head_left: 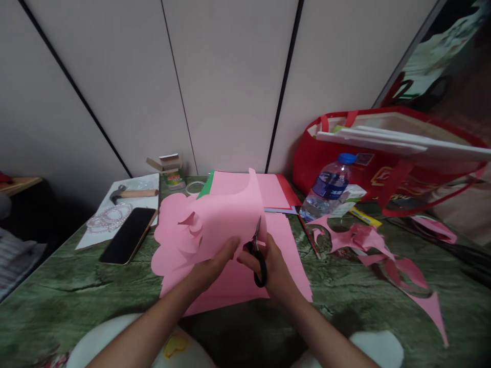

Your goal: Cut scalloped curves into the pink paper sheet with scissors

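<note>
My left hand (220, 258) grips the lower edge of a pink paper sheet (230, 212), which curls up in front of me. In my right hand (270, 260) is a pair of black-handled scissors (258, 250), its blades against the right part of that sheet. How far the blades are spread is hard to make out. Beneath lies a stack of pink paper (291, 260). To the left, scallop-edged pink cutouts (169, 225) rest partly behind the held sheet.
Pink scraps (383, 250) and a pencil (309, 235) lie at right, near a water bottle (326, 186) and red bag (307, 158). At left are a phone (129, 236), a hammer (136, 193) and a small open box (173, 174).
</note>
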The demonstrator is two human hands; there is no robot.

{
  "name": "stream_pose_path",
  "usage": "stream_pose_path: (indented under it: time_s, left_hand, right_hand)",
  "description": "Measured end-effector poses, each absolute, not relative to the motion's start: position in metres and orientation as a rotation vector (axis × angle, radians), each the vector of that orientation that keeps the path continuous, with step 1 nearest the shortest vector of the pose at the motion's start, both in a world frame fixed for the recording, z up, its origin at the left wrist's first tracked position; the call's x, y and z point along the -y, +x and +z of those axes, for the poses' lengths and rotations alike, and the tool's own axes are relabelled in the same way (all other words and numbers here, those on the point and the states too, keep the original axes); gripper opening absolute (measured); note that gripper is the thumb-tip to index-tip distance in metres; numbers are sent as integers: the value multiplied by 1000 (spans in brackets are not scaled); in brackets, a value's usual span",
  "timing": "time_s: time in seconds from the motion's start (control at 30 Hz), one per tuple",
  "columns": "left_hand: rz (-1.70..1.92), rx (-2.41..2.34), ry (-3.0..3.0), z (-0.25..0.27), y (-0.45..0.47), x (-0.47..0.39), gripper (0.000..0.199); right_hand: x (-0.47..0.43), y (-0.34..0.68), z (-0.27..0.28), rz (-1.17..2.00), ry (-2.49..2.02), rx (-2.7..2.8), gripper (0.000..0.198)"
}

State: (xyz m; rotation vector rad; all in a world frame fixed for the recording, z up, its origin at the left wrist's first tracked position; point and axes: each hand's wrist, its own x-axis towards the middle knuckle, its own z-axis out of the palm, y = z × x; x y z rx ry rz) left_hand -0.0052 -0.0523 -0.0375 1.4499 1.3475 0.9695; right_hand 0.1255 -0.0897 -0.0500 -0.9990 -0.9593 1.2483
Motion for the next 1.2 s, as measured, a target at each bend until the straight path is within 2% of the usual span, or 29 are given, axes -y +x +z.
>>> stream_pose_path:
  time_s: [0.4,1.2]
  left_hand:
    - [985,-1341,1449,-42,-5,51,27]
    - [916,-1319,1549,-37,-5,47,34]
  right_hand:
    - [90,125,-54,1226,-1001,977,34]
    - [90,123,-46,1227,-1093,991,47]
